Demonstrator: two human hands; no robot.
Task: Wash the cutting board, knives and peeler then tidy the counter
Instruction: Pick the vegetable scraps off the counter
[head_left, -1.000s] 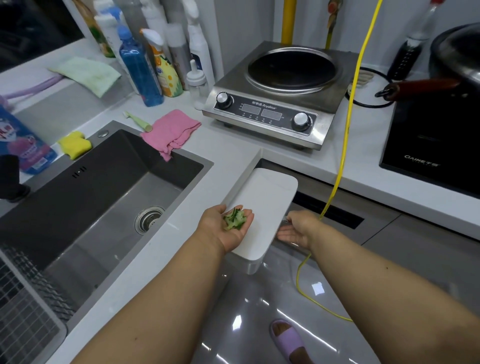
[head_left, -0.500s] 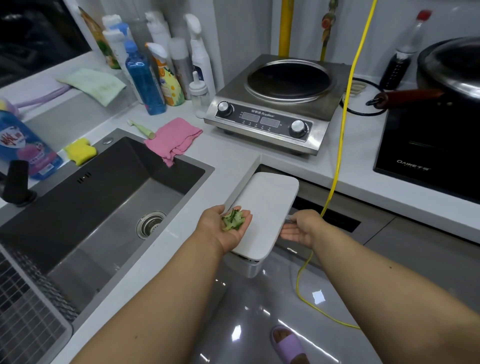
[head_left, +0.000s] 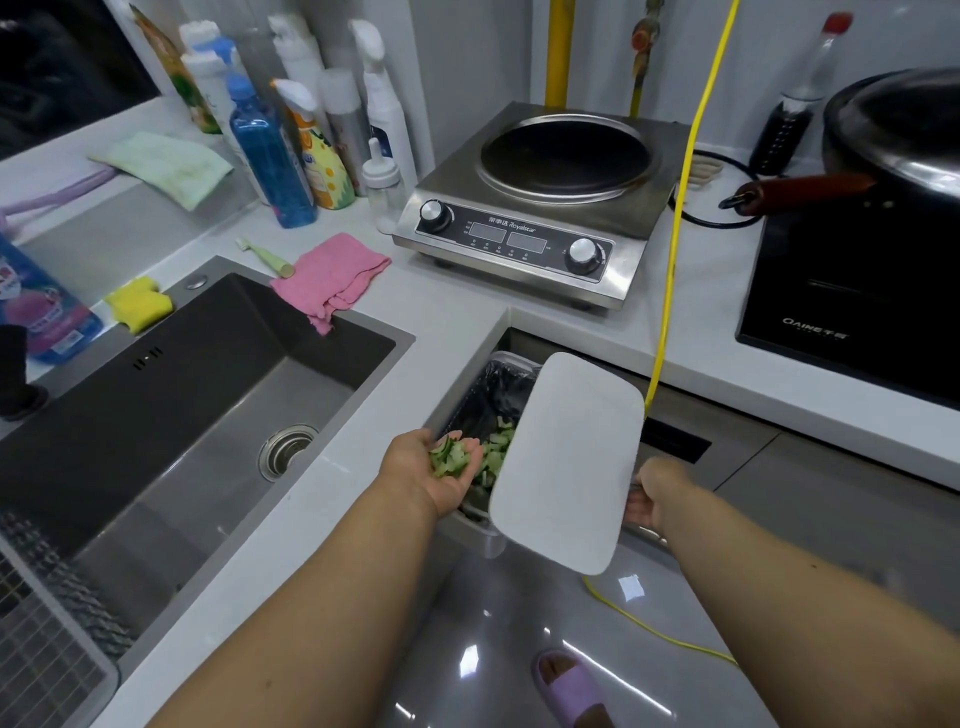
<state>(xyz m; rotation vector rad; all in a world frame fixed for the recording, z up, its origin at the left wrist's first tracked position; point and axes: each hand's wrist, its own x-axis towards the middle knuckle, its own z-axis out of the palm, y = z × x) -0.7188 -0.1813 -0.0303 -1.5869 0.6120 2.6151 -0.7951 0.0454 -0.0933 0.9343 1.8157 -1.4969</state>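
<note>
Presently, findings as observed from beside the person:

Bin: a lined waste bin sits in a pull-out recess below the surface, mouth open; green cuttings already lie inside.

Lid: white bin lid raised and tilted, long axis running from 7 o'clock up to 1 o'clock, covering the right part of the mouth.

Right hand: right hand is at the lid's lower right edge, fingers tucked under or behind it. The fingers are largely hidden; it appears to hold the lid up, but the hold cannot be told for certain.

Left hand: left hand is palm up and cupped, not clenched, carrying green vegetable scraps on the relaxed fingers.

Key relation: the bin mouth lies at 1 o'clock from the left hand, just beside the fingertips. The left hand is the nearer one. In my judgement a tip of the palm toward 1 o'clock would drop the load in.

Risk: the lid's left edge stands close to the fingertips, so scraps could catch on it or fall to the floor.

Task items: no cutting board, knife or peeler can be identified with confidence. The sink at 9 o'clock holds none.

Stage: judged as counter tidying, scraps disposal.
</note>
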